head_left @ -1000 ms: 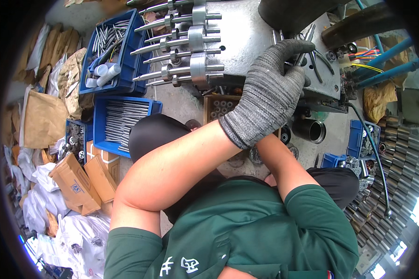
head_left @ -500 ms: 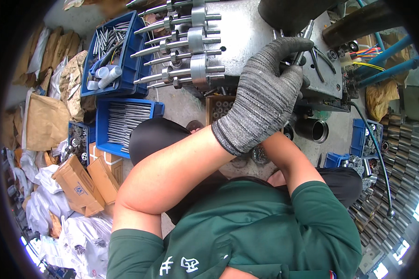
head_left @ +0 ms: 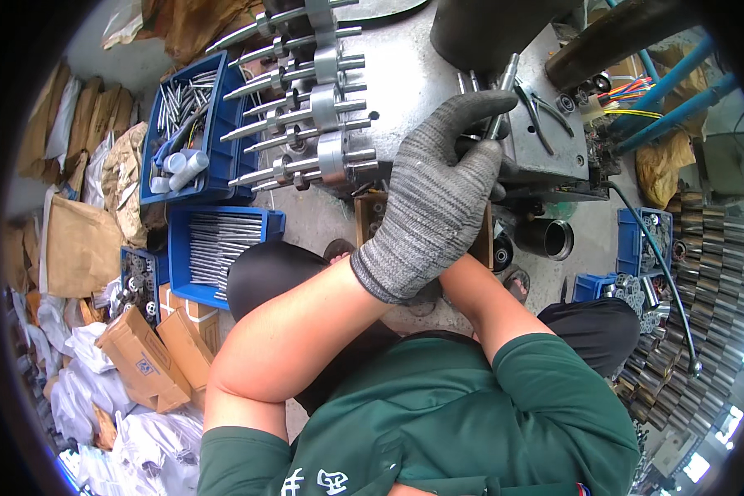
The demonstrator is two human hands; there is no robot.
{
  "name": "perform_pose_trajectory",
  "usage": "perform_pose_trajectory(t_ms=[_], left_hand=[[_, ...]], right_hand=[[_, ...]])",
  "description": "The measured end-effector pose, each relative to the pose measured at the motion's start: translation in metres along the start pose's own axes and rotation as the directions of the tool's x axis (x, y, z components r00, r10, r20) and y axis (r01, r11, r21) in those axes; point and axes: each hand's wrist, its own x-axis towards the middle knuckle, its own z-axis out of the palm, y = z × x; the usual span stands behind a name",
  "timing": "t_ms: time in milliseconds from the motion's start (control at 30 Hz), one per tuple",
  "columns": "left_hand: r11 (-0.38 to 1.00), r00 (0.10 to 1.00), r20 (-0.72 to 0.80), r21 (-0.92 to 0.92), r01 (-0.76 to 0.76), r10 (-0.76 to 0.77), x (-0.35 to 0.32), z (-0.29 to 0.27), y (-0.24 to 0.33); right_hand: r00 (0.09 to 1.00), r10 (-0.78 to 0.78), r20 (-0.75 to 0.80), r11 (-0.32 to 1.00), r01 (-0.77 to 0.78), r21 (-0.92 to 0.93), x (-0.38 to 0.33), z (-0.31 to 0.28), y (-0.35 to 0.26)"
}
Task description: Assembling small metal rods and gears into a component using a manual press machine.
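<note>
- From my head view, my left hand, in a grey glove, pinches a shiny metal rod that tilts up over the surface.
- My right hand hides behind it, so I cannot tell its grip.
- The rod could slip if my pinch is loose.
- A dropped rod could hit the pliers just beside it.

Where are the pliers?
In the head view, the pliers lie right of centre near the top, on the grey metal block, just right of the gloved left hand.
</note>
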Motion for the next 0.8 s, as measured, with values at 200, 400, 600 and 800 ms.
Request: perform_pose_trajectory(t_ms=[200, 400, 600, 800], left_hand=[[0.999, 0.999, 0.046, 0.048, 0.012, -0.014, -0.003, 0.004, 0.001], [0.954, 0.974, -0.023, -0.209, 0.216, -0.226, 0.004, -0.002, 0.002], [0.867, 0.977, 0.017, -0.457, 0.196, -0.212, 0.015, 0.008, 0.001], [0.928, 0.953, 0.064, -0.216, 0.304, -0.297, -0.001, 0.016, 0.001]], right_hand=[[0.999, -0.006, -0.038, 1.0, 0.005, -0.007, 0.001, -0.026, 0.011], [0.997, -0.022, -0.079, 1.0, 0.02, -0.02, 0.001, -0.055, 0.012], [0.992, 0.039, -0.121, 0.998, -0.044, -0.042, -0.041, -0.084, 0.025], [0.975, 0.022, -0.219, 0.982, -0.062, -0.176, -0.192, -0.195, 0.003]])
